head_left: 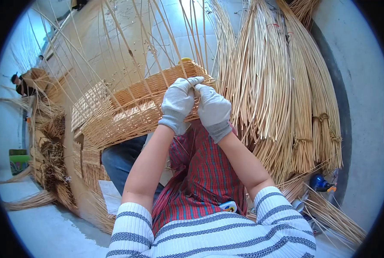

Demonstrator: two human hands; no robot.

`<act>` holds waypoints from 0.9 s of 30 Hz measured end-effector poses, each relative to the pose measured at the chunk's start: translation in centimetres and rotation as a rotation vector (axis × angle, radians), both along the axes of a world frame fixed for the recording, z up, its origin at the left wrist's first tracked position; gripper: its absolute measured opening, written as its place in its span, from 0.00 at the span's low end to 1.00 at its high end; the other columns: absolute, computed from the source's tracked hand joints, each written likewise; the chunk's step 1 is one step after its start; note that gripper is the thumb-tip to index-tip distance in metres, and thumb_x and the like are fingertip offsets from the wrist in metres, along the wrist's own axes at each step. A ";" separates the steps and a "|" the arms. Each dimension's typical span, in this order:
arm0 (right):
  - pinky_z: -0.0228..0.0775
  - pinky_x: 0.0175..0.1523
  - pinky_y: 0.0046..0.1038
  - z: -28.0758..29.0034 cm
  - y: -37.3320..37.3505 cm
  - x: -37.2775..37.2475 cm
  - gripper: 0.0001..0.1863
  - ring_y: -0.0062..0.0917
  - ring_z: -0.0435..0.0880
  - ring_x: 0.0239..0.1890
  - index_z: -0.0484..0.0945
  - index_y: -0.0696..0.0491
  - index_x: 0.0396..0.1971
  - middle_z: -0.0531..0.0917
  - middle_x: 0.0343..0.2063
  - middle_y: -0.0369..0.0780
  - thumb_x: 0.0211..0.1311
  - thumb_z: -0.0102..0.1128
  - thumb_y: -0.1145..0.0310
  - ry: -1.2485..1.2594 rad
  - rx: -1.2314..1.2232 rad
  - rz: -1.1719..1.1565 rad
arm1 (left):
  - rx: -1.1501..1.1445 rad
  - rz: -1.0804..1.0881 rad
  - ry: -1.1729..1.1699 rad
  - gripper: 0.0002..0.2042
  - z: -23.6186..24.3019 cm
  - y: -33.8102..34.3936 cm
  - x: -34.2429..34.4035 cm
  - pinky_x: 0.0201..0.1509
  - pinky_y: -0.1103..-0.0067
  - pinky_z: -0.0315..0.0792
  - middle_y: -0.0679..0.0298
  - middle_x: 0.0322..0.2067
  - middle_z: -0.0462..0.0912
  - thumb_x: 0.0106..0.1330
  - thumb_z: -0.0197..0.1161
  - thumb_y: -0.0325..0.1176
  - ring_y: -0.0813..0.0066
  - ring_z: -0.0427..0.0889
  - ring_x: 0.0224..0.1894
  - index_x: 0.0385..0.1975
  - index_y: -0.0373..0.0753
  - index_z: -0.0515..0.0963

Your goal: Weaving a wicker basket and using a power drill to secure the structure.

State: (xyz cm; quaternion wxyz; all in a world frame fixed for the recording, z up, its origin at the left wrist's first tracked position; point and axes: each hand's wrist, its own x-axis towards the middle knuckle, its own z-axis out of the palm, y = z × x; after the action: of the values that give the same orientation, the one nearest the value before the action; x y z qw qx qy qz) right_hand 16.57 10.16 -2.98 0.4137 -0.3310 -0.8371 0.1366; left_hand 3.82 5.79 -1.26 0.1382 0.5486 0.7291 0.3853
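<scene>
A long, shallow wicker basket [127,120] lies across my lap, with tall loose stakes [119,30] rising from it. My left hand [178,101], in a white knit glove with a grey cuff, has its fingers closed on a thin strand at the basket's right-hand corner. My right hand [213,109], gloved the same way, touches it there with thumb and fingers pinched together on the weave. The exact strands under both sets of fingertips are partly hidden. A woven flat panel [86,105] shows behind the basket's left end.
Long bundles of pale rods [263,77] stand along my right side. More bundles [48,155] lie at the left. A pale board [93,38] lies beyond the basket. A blue bottle [319,182] is at lower right, a green object [19,165] at far left.
</scene>
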 end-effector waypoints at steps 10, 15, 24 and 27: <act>0.80 0.40 0.25 -0.1 0.5 7.4 0.27 0.20 0.87 0.35 0.79 0.52 0.55 0.87 0.38 0.40 0.52 0.73 0.69 0.174 -0.425 0.332 | -0.360 0.141 0.315 0.18 2.8 0.5 2.3 0.47 0.62 0.78 0.52 0.46 0.79 0.64 0.56 0.32 0.51 0.84 0.42 0.54 0.52 0.79; 0.75 0.45 0.22 0.4 3.1 6.3 0.14 0.18 0.82 0.38 0.77 0.54 0.54 0.86 0.39 0.36 0.72 0.51 0.74 0.570 -0.559 0.083 | -0.127 0.013 0.080 0.25 1.1 -1.3 1.7 0.52 0.62 0.78 0.54 0.57 0.74 0.61 0.54 0.21 0.46 0.82 0.48 0.58 0.52 0.75; 0.71 0.58 0.38 -0.1 4.6 -0.1 0.19 0.34 0.83 0.47 0.82 0.45 0.49 0.86 0.41 0.37 0.55 0.64 0.71 0.127 0.246 0.254 | 0.233 0.358 0.409 0.16 3.5 -5.0 -0.4 0.56 0.64 0.72 0.59 0.48 0.79 0.62 0.65 0.31 0.63 0.81 0.48 0.51 0.43 0.79; 0.68 0.60 0.38 -1.1 4.6 -0.1 0.23 0.34 0.79 0.52 0.80 0.43 0.54 0.84 0.47 0.35 0.55 0.65 0.67 -0.005 0.237 0.299 | -0.134 0.188 0.645 0.27 3.4 -5.2 -1.1 0.71 0.56 0.50 0.61 0.40 0.79 0.59 0.66 0.52 0.62 0.77 0.52 0.58 0.49 0.76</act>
State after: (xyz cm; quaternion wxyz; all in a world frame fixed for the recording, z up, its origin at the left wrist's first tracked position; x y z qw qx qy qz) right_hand 16.47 14.75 -4.03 0.4228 -0.1523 -0.8881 0.0963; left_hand 2.74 0.57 2.15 -0.0998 0.5624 0.8063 0.1540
